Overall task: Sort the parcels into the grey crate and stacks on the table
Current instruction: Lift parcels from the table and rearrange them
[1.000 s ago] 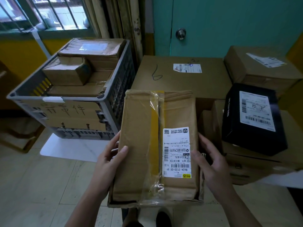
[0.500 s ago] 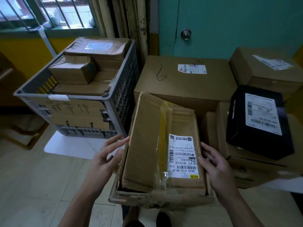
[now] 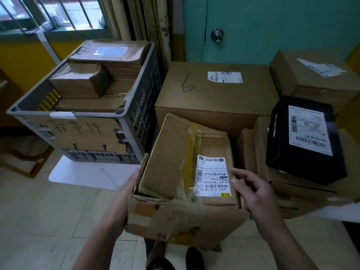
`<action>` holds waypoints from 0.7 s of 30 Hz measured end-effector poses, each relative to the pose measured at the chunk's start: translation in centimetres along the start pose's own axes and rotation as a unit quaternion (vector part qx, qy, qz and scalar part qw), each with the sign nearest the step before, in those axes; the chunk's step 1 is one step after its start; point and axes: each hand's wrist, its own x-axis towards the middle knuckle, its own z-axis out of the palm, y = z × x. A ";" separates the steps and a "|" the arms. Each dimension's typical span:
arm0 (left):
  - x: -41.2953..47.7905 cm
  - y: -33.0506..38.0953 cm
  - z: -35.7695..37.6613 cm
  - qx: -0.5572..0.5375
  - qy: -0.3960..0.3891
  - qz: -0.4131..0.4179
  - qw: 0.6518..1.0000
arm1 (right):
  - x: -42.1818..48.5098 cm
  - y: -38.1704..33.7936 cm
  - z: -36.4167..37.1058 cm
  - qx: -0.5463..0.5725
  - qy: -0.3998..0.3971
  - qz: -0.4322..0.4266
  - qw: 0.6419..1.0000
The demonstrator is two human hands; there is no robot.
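Holding a battered cardboard parcel (image 3: 171, 152) at waist height, a person stands over a tiled floor (image 3: 39, 221), facing a stack of boxes. The parcel is off the table and outside the crate, carried in the air between both hands, with its far end tipped up. A strip of yellow tape (image 3: 191, 151) under loose clear film runs along its top, and a white shipping label (image 3: 213, 176) sits on the near right part.

The left hand (image 3: 124, 195) presses its palm against the parcel's left side, thumb lying up along the edge. Its fingers go under the box and are hidden, so how far they bend cannot be told.

The right hand (image 3: 253, 193) comes over the parcel's right edge. Its fingers (image 3: 236, 172) are bent and close together, with the tips touching the top face at the label's right border.

To the left, the grey crate (image 3: 81, 114) stands on a white table (image 3: 87, 176), already filled to near its rim with brown cardboard parcels (image 3: 78, 82). Just behind the held parcel is a large cardboard box (image 3: 214, 98) with a "6" written on it. To the right, a black parcel (image 3: 288, 152) with a white label lies tilted on more brown boxes. A teal door (image 3: 272, 26) stands behind.
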 end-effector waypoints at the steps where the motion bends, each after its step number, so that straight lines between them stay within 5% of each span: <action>1: 0.2 -0.2 -0.1 0.001 -0.009 0.004 1.000 | -0.1 -0.1 0.1 -0.006 0.003 -0.006 1.000; 6: 0.3 0.2 -0.4 0.010 0.014 -0.016 1.000 | -0.2 -0.1 0.5 -0.026 0.008 0.002 1.000; 15: 0.1 1.5 -3.7 0.098 -0.056 0.041 0.993 | 0.3 0.1 0.7 -0.039 -0.132 0.101 0.985; 21: -1.1 0.5 -2.7 0.005 -0.031 0.093 0.995 | 0.4 -1.6 1.0 -0.044 -0.210 0.180 0.960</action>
